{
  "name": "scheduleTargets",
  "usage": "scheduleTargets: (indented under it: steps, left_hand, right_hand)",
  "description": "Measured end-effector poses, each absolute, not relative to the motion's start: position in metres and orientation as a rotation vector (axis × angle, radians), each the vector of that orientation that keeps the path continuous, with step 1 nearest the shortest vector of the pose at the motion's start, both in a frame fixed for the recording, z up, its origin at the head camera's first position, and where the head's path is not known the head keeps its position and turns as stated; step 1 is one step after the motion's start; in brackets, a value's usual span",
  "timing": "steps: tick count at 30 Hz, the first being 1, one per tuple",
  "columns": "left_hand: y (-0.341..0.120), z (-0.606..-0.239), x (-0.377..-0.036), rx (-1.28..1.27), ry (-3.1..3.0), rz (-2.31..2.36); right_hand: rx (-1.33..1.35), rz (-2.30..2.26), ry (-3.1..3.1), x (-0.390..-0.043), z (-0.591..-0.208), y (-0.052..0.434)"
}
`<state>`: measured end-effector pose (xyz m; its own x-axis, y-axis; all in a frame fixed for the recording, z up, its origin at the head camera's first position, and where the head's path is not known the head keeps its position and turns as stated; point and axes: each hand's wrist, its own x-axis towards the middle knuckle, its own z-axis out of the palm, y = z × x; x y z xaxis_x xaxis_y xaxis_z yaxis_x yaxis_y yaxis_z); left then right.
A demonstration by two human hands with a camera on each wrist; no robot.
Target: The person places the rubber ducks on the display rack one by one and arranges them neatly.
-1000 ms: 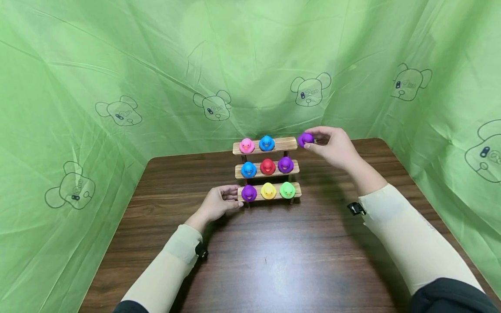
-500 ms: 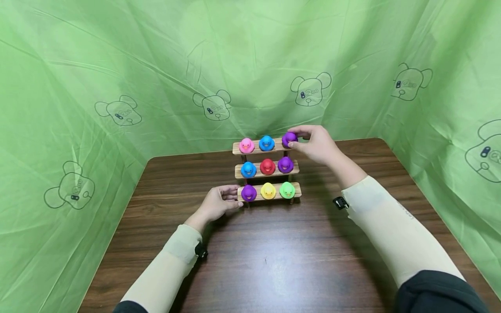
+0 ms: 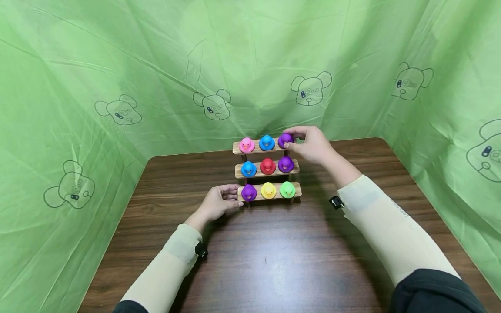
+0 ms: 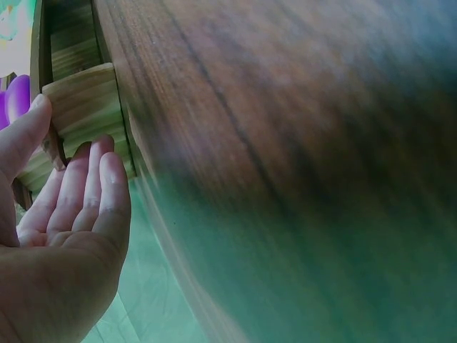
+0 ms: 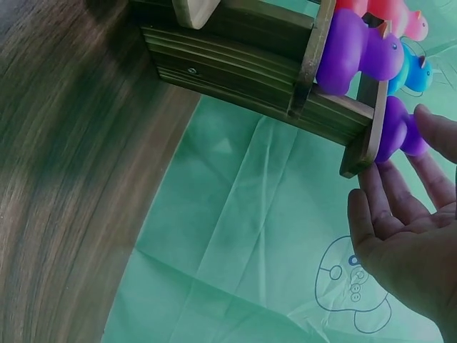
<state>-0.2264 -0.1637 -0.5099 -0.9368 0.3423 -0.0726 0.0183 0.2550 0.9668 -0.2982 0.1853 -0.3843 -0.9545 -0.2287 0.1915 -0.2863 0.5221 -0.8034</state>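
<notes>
A three-tier wooden stand (image 3: 258,194) bears rubber ducks in rows. At the right end of its top tier, a purple rubber duck (image 3: 285,140) rests on or just over the board; my right hand (image 3: 311,143) pinches it between thumb and fingers. In the right wrist view, the thumb and fingers of that hand (image 5: 418,236) lie about the purple duck (image 5: 400,128). My left hand (image 3: 215,203) holds the left end of the bottom tier, thumb in front and fingers behind. The left wrist view shows its fingers (image 4: 86,189) beside the stand's wooden side (image 4: 89,107).
Pink (image 3: 246,145) and blue (image 3: 267,142) ducks share the top tier. Blue (image 3: 248,169), red (image 3: 268,166) and purple (image 3: 285,164) ducks fill the middle; purple (image 3: 248,192), yellow (image 3: 268,190) and green (image 3: 287,190) the bottom. Green sheeting (image 3: 250,52) hangs behind the brown table (image 3: 250,261).
My right hand has brought the purple duck leftward from beside the stand to the right end of the top tier. The left hand has stayed where it was.
</notes>
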Motion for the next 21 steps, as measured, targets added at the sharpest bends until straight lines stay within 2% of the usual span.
scheduleTargets:
  steps: [13, 21]
  left_hand:
    - [-0.165, -0.509, -0.226, 0.329, 2.27, 1.733]
    - [-0.163, -0.508, -0.225, 0.319, 2.307, 1.697]
  right_hand:
    - [0.48, 1.409, -2.708, -0.298, -0.387, 0.187]
    - [0.443, 1.29, -2.665, -0.274, -0.394, 0.206]
